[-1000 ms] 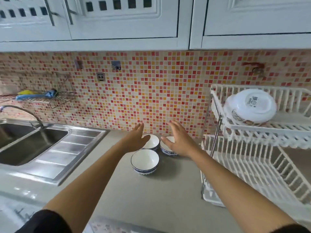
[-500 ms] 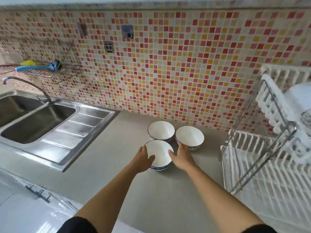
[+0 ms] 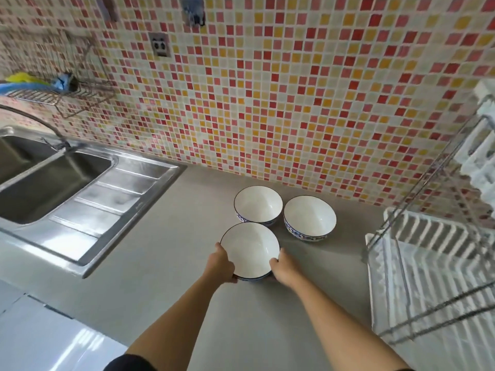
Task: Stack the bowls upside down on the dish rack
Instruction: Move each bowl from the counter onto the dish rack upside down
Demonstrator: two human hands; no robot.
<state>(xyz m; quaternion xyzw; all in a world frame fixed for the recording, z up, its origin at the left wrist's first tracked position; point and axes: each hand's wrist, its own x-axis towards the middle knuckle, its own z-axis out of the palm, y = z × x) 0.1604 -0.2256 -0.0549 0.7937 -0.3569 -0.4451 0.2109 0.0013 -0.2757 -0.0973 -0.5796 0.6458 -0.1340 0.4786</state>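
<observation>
Bowls all upright on the table yet: we have the nearest bowl cupped at its rim between our left hand and right hand, fingers curled against its sides, whether lifted we cannot tell. Behind it the left rear bowl and right rear bowl sit untouched, just beside each other. Dish rack to the right shows no bowl on the lower tier in view, so we judge the task barely begun, three bowls left to flip and stack.

Grey worktop: three bowls upright (near bowl, two behind), white dish rack right, steel sink inset left.
</observation>
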